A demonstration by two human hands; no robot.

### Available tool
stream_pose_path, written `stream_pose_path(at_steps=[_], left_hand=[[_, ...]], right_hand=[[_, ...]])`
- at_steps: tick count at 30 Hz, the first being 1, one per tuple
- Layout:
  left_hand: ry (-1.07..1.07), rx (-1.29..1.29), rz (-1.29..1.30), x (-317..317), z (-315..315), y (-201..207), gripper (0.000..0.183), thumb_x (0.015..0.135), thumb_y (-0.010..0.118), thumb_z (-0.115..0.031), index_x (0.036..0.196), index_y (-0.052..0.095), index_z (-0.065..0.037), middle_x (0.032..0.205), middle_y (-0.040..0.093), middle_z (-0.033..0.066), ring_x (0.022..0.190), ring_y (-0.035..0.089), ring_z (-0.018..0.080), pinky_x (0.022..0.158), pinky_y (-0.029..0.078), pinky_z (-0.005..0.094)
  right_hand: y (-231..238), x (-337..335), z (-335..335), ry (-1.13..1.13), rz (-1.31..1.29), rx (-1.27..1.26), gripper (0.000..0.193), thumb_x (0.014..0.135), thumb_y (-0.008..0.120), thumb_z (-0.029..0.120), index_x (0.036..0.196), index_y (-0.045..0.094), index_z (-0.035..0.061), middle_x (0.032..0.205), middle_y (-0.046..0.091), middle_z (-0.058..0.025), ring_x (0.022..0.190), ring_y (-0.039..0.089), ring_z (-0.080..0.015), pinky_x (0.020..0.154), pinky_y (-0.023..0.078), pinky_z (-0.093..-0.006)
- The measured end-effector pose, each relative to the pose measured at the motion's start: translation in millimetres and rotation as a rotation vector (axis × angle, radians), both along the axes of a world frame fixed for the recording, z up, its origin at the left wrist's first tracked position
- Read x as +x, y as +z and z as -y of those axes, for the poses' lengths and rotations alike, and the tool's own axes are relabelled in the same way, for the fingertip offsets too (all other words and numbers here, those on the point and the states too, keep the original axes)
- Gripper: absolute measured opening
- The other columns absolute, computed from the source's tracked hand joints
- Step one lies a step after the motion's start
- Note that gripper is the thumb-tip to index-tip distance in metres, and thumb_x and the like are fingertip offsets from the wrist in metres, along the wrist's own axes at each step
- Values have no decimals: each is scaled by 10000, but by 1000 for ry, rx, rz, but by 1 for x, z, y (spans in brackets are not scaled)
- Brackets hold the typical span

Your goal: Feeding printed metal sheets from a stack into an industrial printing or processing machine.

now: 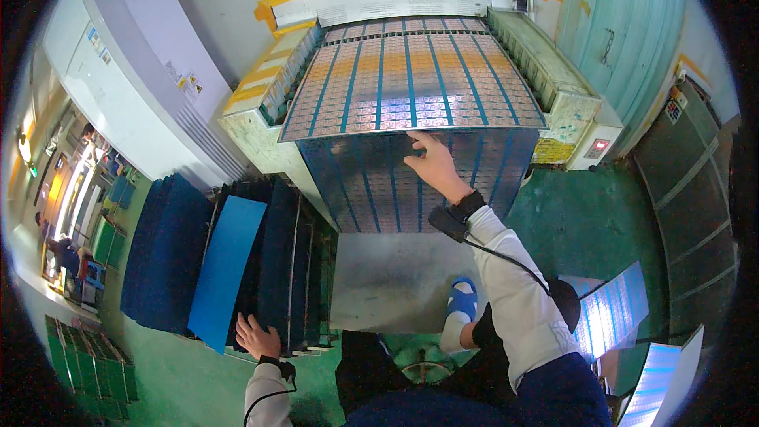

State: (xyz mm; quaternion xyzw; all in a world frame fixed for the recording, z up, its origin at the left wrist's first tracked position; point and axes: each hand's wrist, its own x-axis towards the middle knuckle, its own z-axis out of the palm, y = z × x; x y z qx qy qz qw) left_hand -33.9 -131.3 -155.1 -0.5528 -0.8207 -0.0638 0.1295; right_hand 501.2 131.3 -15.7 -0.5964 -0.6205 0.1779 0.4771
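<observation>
A wide flat panel [393,87] with a copper-coloured grid and teal stripes sticks out of a machine towards me. My right hand [436,168] is at its front edge. The index fingertip meets or nearly meets that edge, and the thumb stands apart below it. Down on the left, my left hand [258,338] has its fingers spread against the near end of a row of dark upright sheets [273,261]. Beside it, a bright blue sheet [227,273] leans among them. Under the panel, a dark striped surface [403,182] slopes down; I cannot tell whether it is a reflection.
Machine side rails [545,71] flank the panel, with a control box [597,146] showing a red light at right. Shiny striped panels [613,312] stand at lower right, near my right arm. Dark framed screens [696,190] lean on the right wall. A green rack [87,364] is at lower left.
</observation>
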Motion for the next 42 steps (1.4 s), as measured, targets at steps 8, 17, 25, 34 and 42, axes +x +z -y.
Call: stream_pose_path(at_steps=[8, 17, 25, 34, 42], left_hand=[[31, -1, -1, -7, 2, -4, 651, 762, 777, -222, 1354, 599, -19, 1585, 448, 173, 1447, 409, 383, 1161, 332, 556], [2, 4, 12, -3, 3, 1, 662, 750, 787, -227, 1349, 597, -17, 1576, 459, 183, 1436, 420, 386, 1151, 342, 550], [-14, 56, -37, -11, 3, -10, 641, 741, 784, -217, 1328, 606, -28, 1560, 475, 185, 1419, 438, 383, 1145, 347, 543], [-11, 64, -17, -5, 3, -3, 633, 745, 766, -210, 1329, 598, -28, 1557, 477, 185, 1416, 442, 383, 1136, 353, 537], [4, 44, 8, -5, 1, 0, 653, 735, 763, -220, 1340, 598, -38, 1577, 459, 178, 1427, 428, 379, 1141, 345, 548]], right_hand=[[11, -14, 12, -150, 314, 129, 510, 818, 772, 78, 1308, 633, 87, 1217, 651, -193, 1064, 677, -409, 885, 580, -487], [19, -11, 10, -194, 428, 218, 407, 834, 710, 40, 1236, 643, 34, 1199, 658, -185, 1090, 667, -389, 885, 579, -487], [23, -14, 6, -249, 597, 275, 211, 810, 693, 56, 1020, 699, 29, 1101, 663, -150, 1108, 650, -354, 877, 564, -472], [31, -17, 14, -234, 649, 269, 119, 818, 693, 61, 936, 706, 51, 1049, 666, -127, 1079, 640, -345, 874, 538, -477], [42, -24, 37, -203, 699, 323, 135, 810, 735, 95, 920, 664, 63, 1034, 660, -130, 1088, 636, -349, 853, 535, -484]])
